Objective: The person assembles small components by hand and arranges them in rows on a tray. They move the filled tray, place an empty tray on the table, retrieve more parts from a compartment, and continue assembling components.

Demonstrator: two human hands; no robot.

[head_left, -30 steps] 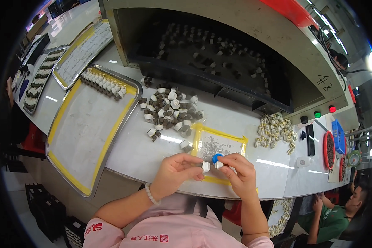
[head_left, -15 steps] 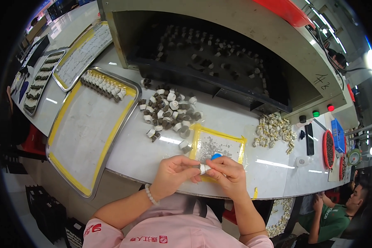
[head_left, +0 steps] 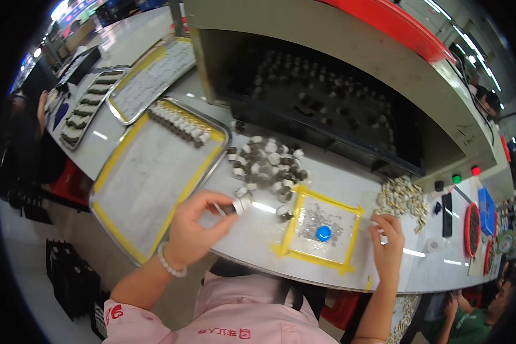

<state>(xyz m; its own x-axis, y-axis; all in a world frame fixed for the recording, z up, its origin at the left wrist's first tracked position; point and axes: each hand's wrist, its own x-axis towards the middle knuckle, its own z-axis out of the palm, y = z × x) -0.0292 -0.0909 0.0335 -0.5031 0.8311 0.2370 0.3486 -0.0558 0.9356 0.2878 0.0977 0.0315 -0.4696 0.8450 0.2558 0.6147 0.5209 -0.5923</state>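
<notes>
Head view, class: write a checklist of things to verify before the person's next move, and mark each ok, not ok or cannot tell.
1. Left hand grips a small white part: ok.
2. Right hand reaches the pale parts pile: ok.
3. Right hand already holds a part: cannot tell.
4. Blue cap lies inside the yellow-taped square: ok.
5. Big tray has bare room below its row of parts: ok.

left hand (head_left: 198,229): holds small white part (head_left: 242,204) | right hand (head_left: 387,249): at pale parts pile (head_left: 401,198)
</notes>
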